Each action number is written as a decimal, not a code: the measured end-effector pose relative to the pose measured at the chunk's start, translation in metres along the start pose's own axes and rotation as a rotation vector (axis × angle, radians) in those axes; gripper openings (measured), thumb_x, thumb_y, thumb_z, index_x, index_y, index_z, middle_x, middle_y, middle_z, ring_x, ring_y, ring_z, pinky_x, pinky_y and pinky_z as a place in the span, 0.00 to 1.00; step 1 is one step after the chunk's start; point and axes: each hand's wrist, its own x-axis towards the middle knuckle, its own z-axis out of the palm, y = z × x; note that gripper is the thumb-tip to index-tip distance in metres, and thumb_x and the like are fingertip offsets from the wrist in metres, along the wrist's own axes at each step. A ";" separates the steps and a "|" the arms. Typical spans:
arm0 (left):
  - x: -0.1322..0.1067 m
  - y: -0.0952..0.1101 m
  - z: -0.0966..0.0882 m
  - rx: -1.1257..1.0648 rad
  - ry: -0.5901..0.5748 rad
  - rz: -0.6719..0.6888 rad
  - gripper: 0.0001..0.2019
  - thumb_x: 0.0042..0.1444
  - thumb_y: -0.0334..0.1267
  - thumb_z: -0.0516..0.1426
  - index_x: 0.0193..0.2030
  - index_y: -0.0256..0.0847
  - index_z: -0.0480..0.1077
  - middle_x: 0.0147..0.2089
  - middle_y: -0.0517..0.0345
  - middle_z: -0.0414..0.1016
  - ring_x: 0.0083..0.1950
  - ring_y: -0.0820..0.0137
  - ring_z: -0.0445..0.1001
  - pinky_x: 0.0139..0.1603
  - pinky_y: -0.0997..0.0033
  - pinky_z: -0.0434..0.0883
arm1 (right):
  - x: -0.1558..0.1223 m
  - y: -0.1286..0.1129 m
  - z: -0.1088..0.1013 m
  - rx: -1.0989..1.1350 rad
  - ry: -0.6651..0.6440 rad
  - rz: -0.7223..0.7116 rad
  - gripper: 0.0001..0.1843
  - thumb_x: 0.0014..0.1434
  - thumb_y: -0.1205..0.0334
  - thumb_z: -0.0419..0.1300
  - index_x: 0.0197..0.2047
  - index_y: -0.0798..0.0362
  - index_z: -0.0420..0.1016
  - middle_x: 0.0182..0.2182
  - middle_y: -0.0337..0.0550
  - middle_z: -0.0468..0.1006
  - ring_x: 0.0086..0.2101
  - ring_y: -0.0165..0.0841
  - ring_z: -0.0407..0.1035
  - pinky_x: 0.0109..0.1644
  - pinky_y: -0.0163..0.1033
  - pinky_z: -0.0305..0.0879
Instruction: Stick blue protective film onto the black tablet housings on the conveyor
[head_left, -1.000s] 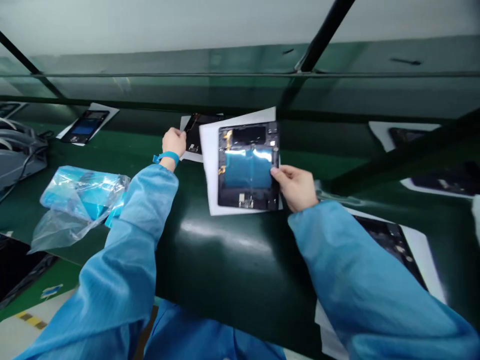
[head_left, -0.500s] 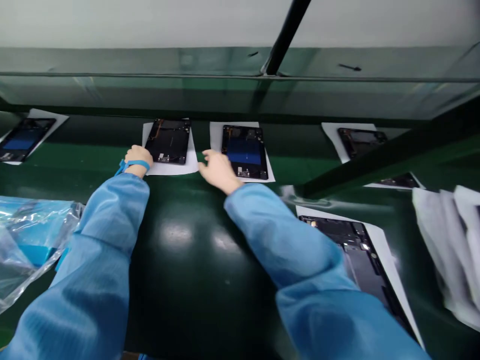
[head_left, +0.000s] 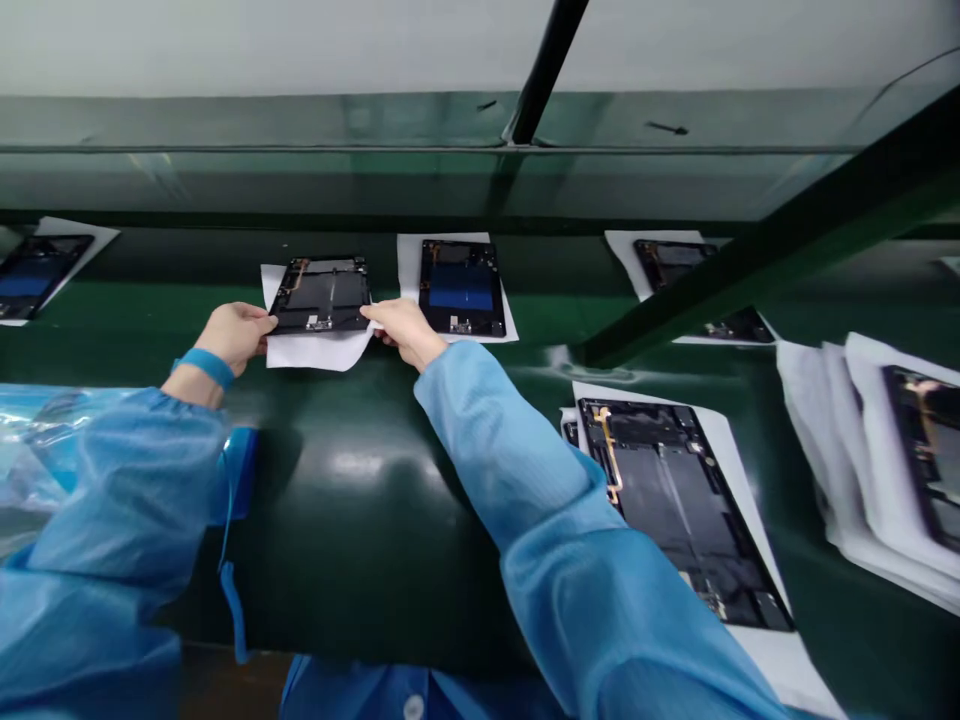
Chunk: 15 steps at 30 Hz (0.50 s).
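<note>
A dark open tablet chassis (head_left: 322, 295) lies on a white paper sheet (head_left: 315, 350) on the green conveyor belt (head_left: 360, 500). My left hand (head_left: 236, 335) grips the chassis and sheet at their left edge, fingers closed. My right hand (head_left: 401, 325) pinches the right near corner of the same chassis and sheet. Just right of it lies a second chassis with a blue film (head_left: 461, 287) on its own sheet.
More chassis on white sheets lie along the belt: far left (head_left: 34, 265), back right (head_left: 694, 285), near right (head_left: 679, 500) and at the right edge (head_left: 926, 450). A clear plastic bag (head_left: 45, 450) sits at left. A dark frame bar (head_left: 750, 250) crosses overhead.
My right hand set the blue-film chassis down on the belt, then moved left to the neighbouring chassis. My left hand shifted from the sheet's corner to grip its left edge.
</note>
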 end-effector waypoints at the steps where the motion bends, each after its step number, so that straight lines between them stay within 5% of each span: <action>1: -0.019 -0.005 -0.009 0.004 -0.014 0.023 0.06 0.60 0.31 0.62 0.43 0.35 0.70 0.32 0.61 0.72 0.29 0.74 0.71 0.31 0.75 0.71 | -0.021 0.002 -0.001 0.043 -0.015 0.052 0.16 0.59 0.52 0.64 0.32 0.58 0.74 0.29 0.45 0.77 0.34 0.33 0.75 0.41 0.40 0.70; 4: -0.084 -0.032 -0.030 0.047 -0.110 0.138 0.10 0.54 0.33 0.63 0.42 0.39 0.69 0.27 0.63 0.71 0.25 0.73 0.69 0.27 0.75 0.68 | -0.101 0.012 -0.011 0.167 -0.063 0.165 0.18 0.53 0.49 0.68 0.37 0.56 0.77 0.34 0.46 0.82 0.34 0.33 0.76 0.40 0.40 0.73; 9: -0.177 -0.092 -0.033 0.318 -0.374 0.418 0.19 0.57 0.53 0.59 0.47 0.43 0.67 0.35 0.59 0.75 0.31 0.68 0.74 0.32 0.68 0.73 | -0.231 0.041 -0.041 0.250 -0.055 0.259 0.29 0.45 0.41 0.72 0.42 0.56 0.78 0.36 0.49 0.84 0.35 0.38 0.80 0.44 0.43 0.76; 12: -0.186 -0.108 -0.036 0.586 -0.227 0.510 0.19 0.59 0.56 0.56 0.46 0.43 0.69 0.39 0.55 0.74 0.38 0.63 0.75 0.42 0.62 0.72 | -0.268 0.059 -0.060 0.169 -0.021 0.276 0.30 0.48 0.39 0.70 0.43 0.56 0.79 0.37 0.50 0.85 0.35 0.40 0.80 0.42 0.44 0.76; 15: -0.156 -0.111 -0.052 0.773 0.037 0.484 0.20 0.59 0.56 0.57 0.44 0.40 0.67 0.42 0.47 0.72 0.48 0.53 0.73 0.47 0.58 0.68 | -0.277 0.071 -0.075 0.048 -0.024 0.244 0.29 0.50 0.39 0.68 0.44 0.56 0.79 0.37 0.50 0.85 0.38 0.42 0.81 0.42 0.44 0.76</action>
